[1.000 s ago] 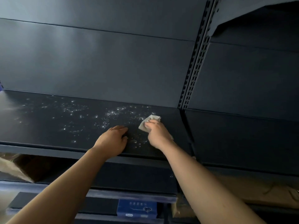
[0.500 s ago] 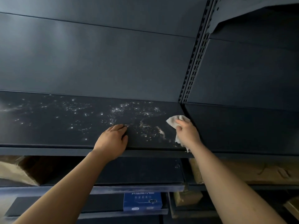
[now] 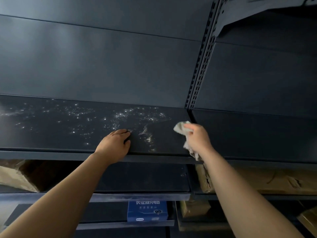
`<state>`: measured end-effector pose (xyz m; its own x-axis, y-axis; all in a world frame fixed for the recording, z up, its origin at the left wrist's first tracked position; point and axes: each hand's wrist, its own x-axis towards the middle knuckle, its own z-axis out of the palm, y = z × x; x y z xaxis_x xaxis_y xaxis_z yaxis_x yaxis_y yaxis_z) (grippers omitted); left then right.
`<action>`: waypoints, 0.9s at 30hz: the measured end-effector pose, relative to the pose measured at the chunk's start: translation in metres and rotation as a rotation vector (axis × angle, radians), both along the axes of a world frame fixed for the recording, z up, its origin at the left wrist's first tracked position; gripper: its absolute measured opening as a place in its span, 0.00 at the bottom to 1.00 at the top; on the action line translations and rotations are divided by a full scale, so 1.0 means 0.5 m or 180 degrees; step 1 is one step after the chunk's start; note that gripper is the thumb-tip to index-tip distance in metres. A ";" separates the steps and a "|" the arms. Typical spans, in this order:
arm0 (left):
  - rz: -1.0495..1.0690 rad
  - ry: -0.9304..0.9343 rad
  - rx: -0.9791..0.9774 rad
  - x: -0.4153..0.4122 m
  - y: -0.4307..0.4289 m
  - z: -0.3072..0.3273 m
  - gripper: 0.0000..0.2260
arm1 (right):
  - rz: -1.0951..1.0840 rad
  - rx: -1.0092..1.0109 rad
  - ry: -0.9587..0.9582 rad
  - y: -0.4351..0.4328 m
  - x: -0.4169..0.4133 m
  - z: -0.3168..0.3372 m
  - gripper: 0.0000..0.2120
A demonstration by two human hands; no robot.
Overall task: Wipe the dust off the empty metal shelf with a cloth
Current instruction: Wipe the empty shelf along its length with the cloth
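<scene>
The dark metal shelf (image 3: 51, 134) runs across the middle of the view, speckled with bright dust and streaks near its centre. My right hand (image 3: 199, 139) grips a crumpled pale cloth (image 3: 181, 128) at the shelf's right end, by the seam to the neighbouring shelf; a tail of cloth hangs over the front edge. My left hand (image 3: 115, 145) lies flat, palm down, on the shelf's front edge, left of the streaks.
A slotted upright post (image 3: 200, 66) divides this bay from the right-hand shelf (image 3: 257, 134). Below are lower shelves holding brown wrapped parcels (image 3: 257, 181), a cardboard box (image 3: 15, 176) at left and a blue box (image 3: 147, 211).
My right hand has swept the cloth rightwards across the shelf to its right end, leaving dust streaks behind. My left hand has stayed in place.
</scene>
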<state>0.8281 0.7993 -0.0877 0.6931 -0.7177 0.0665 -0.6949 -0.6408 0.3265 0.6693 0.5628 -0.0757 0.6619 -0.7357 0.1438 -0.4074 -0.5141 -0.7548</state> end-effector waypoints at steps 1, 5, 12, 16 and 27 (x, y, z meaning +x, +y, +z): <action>0.0017 -0.0008 0.0007 -0.001 -0.001 0.001 0.21 | -0.0005 0.0012 0.0069 -0.007 -0.019 -0.010 0.20; 0.0108 -0.0022 -0.0043 -0.007 -0.006 -0.007 0.20 | -0.0069 -0.0500 -0.0110 0.004 -0.039 -0.055 0.17; 0.0102 -0.0033 -0.0167 -0.008 -0.005 -0.019 0.20 | -0.0362 -0.1789 0.0000 0.073 -0.034 -0.096 0.18; 0.0050 0.0030 -0.0148 -0.006 -0.003 -0.015 0.21 | 0.0027 -0.1594 0.0031 0.164 0.025 -0.084 0.19; -0.0398 -0.0030 0.0071 0.037 0.071 0.014 0.24 | -0.0618 -0.1314 0.0078 0.107 -0.033 -0.066 0.20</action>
